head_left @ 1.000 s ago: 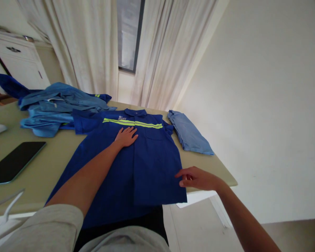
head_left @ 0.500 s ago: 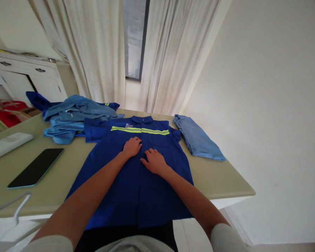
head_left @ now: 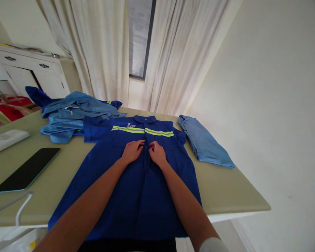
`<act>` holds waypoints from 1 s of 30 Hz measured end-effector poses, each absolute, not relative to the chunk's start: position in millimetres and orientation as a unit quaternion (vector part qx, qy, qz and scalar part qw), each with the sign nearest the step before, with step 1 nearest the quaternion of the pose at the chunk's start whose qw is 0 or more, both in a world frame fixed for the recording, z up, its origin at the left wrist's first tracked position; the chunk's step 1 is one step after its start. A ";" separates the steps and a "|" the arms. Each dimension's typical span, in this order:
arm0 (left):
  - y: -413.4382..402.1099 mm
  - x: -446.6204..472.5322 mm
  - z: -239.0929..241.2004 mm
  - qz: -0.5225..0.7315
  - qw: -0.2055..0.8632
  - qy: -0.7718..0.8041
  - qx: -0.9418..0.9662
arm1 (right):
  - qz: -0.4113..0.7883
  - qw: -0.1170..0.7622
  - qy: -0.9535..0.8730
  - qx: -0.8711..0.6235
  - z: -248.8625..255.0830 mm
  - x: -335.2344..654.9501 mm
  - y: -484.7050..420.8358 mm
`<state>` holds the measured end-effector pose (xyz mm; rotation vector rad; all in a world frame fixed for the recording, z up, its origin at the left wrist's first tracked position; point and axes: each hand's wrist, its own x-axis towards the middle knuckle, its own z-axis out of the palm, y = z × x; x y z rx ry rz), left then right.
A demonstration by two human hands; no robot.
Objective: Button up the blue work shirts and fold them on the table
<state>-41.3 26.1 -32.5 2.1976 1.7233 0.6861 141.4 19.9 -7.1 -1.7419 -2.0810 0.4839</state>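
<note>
A dark blue short-sleeved work shirt [head_left: 126,196] lies spread front up, its collar at the far end and a yellow-green reflective stripe across the chest. My left hand [head_left: 132,151] is closed on the front placket just below the stripe, fingers bent at the cloth. Opposite it, my right hand [head_left: 157,153] pinches the other side of the placket, a small gap between the two hands. The fabric lifts slightly between them. Any button under my fingertips is too small to make out.
A folded light blue garment [head_left: 206,141] lies right of the shirt. To the left are a heap of blue clothes [head_left: 78,106], a dark-screened phone [head_left: 27,169], a white box [head_left: 6,140] and a white cable [head_left: 19,211]. The table [head_left: 233,190] ends near a wall.
My right hand has moved up to the placket, level with the left, and its fingers have closed on the cloth. My left fingers have also bent onto the placket. The view has shifted slightly.
</note>
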 end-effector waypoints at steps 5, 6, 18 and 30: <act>16.8 -34.9 -31.6 0.185 0.066 0.609 0.768 | 0.154 0.187 -0.745 -0.621 -2.1 143.0 20.2; 16.6 -34.3 -31.5 0.177 0.066 0.611 0.769 | 0.142 0.178 -0.751 -0.620 -1.4 141.8 19.8; 23.8 -11.9 -19.1 0.248 0.111 0.696 0.665 | 0.088 0.165 -0.808 -0.558 -9.0 145.1 27.8; 26.7 -11.1 -20.5 0.252 0.120 0.702 0.655 | -0.003 0.196 -0.830 -0.522 -14.0 135.8 24.1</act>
